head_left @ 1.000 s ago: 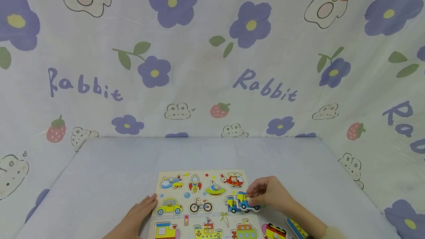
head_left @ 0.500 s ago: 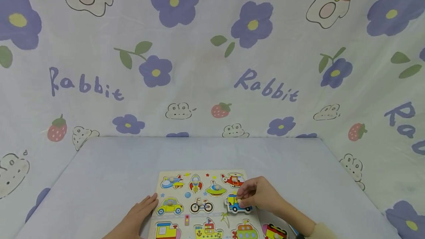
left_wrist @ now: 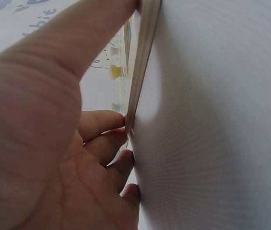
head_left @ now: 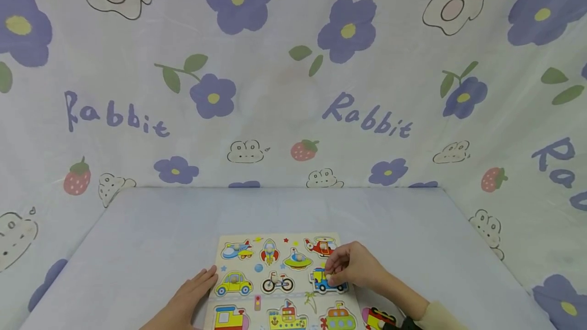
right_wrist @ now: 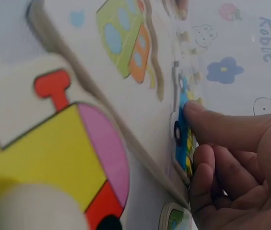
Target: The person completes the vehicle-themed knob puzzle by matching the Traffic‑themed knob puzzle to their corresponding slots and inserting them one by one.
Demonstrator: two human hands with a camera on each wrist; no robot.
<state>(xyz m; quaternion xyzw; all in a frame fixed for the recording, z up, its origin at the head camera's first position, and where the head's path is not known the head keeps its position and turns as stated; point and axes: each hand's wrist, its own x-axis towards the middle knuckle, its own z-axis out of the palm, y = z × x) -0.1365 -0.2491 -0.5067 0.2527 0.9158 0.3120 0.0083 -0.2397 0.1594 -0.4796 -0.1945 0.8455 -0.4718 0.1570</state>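
Head view: puzzle board lies on the counter, with pieces in its upper two rows.
Right hand: thumb and fingers pinch the bus piece.
Bus piece: right end of the second row; whether fully seated cannot be told.
Left hand: released, fingers resting against the board's left edge.
Bus neighbours: helicopter piece above, bicycle piece leftward, submarine picture below.
Train piece: just beside the board's lower right.
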